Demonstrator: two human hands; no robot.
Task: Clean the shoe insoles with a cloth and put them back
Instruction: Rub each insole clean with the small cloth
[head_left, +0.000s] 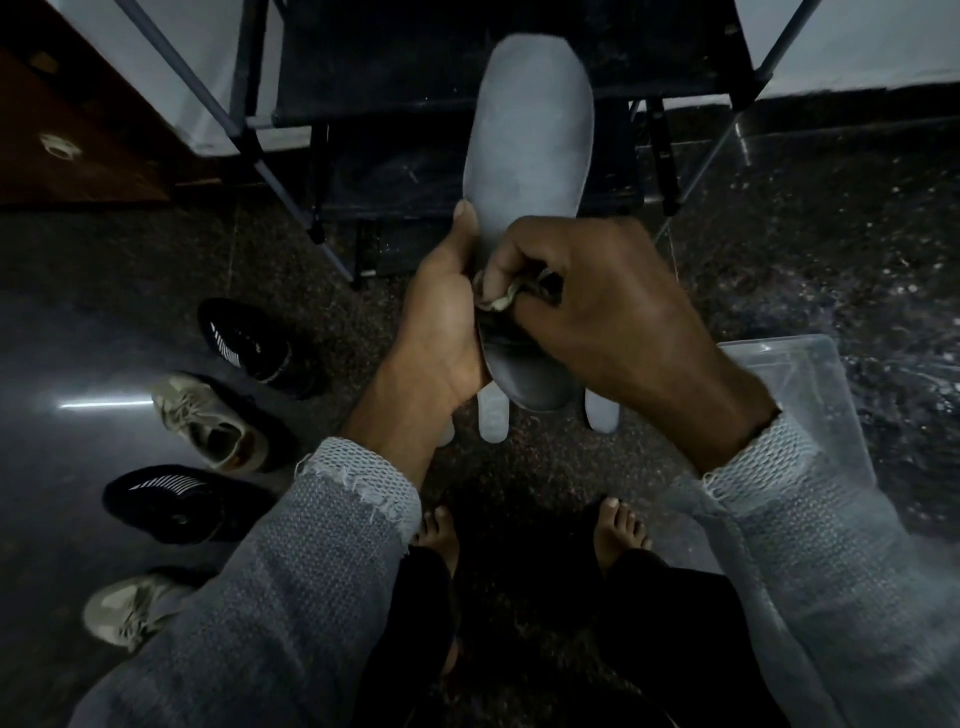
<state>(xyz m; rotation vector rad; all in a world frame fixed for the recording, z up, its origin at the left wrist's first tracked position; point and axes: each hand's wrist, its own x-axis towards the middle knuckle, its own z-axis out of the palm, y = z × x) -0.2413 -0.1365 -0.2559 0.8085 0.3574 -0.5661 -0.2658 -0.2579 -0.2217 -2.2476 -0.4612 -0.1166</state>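
I hold a grey shoe insole (530, 135) upright in front of me, toe end pointing away. My left hand (441, 322) grips its left edge near the middle, thumb up along the rim. My right hand (597, 312) bunches a small crumpled cloth (506, 293) in curled fingers and presses it against the insole's lower half. Under my hands, the ends of other pale insoles (493, 421) (602, 413) lie on the floor. Two black sneakers (254, 345) (182, 501) and two beige sneakers (213, 423) (130, 610) lie on the floor at left.
A dark metal-framed shoe rack (363, 104) stands straight ahead. A clear plastic box (795, 374) sits on the floor at right. A brown wooden cabinet (67, 130) fills the upper left. My bare feet (441, 540) (623, 530) stand on the dark speckled floor.
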